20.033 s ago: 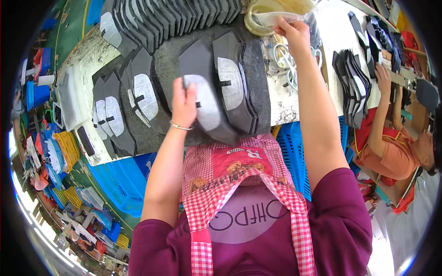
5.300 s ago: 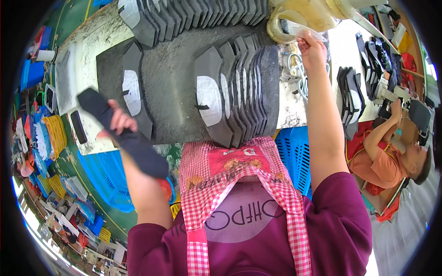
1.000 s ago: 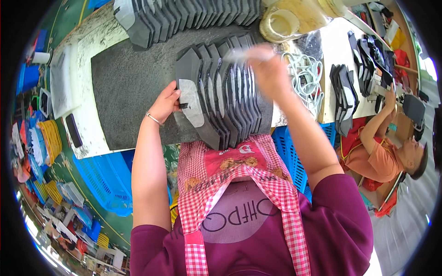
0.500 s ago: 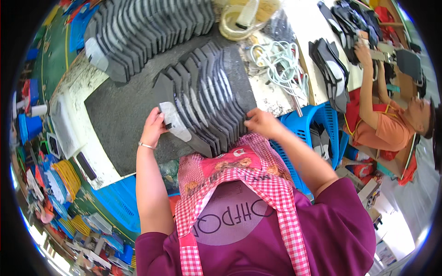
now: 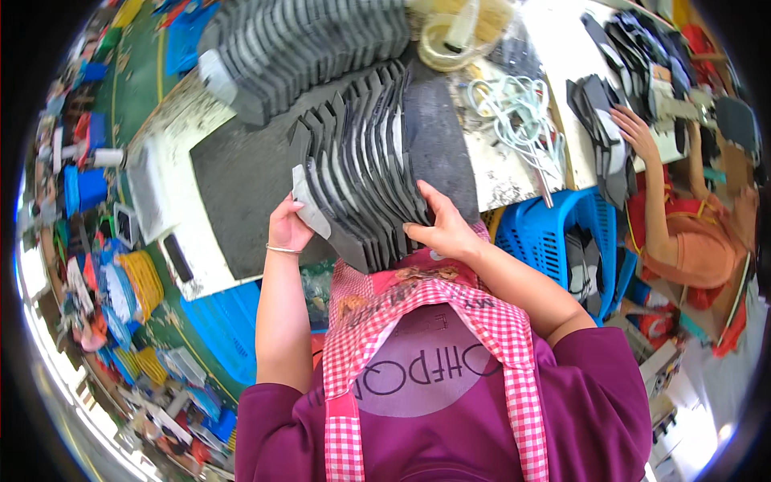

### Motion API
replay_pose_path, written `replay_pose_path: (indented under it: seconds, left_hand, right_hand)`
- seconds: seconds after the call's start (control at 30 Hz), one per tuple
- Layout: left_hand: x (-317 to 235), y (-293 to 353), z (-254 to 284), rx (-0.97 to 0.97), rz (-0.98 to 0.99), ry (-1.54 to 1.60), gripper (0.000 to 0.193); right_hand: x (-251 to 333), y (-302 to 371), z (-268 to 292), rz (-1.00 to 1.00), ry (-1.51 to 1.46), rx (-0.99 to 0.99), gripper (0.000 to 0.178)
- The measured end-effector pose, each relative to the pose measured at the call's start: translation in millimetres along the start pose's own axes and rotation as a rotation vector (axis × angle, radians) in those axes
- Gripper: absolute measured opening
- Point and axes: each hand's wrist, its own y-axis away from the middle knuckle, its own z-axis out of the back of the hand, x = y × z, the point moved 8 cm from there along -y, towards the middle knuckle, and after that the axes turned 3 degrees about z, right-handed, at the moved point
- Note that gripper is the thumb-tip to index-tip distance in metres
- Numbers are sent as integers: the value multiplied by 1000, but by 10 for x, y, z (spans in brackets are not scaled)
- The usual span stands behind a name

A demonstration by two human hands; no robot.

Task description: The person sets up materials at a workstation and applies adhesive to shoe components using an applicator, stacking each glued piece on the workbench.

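Observation:
A fanned row of dark grey, angular cut pieces with light grey patches stands at the table's near edge, against my apron. My left hand holds its left end, the thumb on the light patch of the outermost piece and the other fingers partly hidden. At the right side, my right hand grips the edges of the pieces, thumb toward me and fingers farther up. Beneath lies a dark grey mat. Beyond it stretches a longer row of similar pieces.
A clear yellowish container with a white-handled tool stands at the back. Tangled pale cord lies right of the mat. A blue basket sits below the table's right edge. At right, a co-worker's hand touches another stack.
My right hand has moved from the row's near right corner to a wider grip on its right side. The row looks narrower. The co-worker's hand has come down onto a nearer stack.

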Motion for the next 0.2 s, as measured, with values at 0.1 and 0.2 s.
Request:
replay_pose_path:
  seconds: [0.1, 0.2]
  left_hand:
    - [-179, 605, -106, 4, -172, 167, 70]
    - [-133, 1283, -324, -30, -366, 130, 86]
  right_hand:
    - [260, -276, -249, 21, 126, 207, 74]
    - [352, -658, -646, -34, -43, 542, 70]
